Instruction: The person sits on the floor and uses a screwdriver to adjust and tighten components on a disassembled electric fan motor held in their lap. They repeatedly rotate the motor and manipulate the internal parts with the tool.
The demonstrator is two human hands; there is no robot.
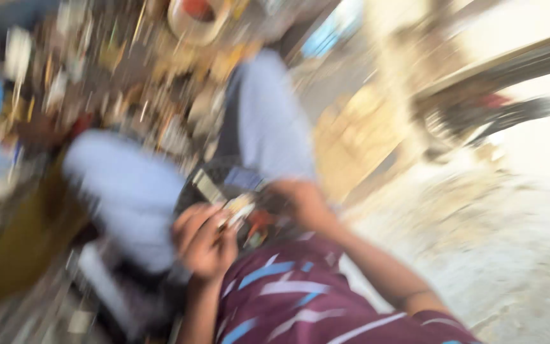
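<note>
The whole view is tilted and badly blurred. My left hand [202,245] is curled, its fingertips pinching a small pale part [237,210] on a dark, roundish device [218,181] that lies on my lap. My right hand [300,204] grips the right side of that device. Small red and orange bits [257,224] show between the two hands. My light blue trouser legs [128,185] and maroon striped shirt [288,299] frame the hands.
A cluttered spread of small tools and parts [116,70] fills the upper left, with a pale round container [195,19] at the top. Pale, dusty ground [479,242] lies to the right. A dark machine-like shape [485,114] stands at the upper right.
</note>
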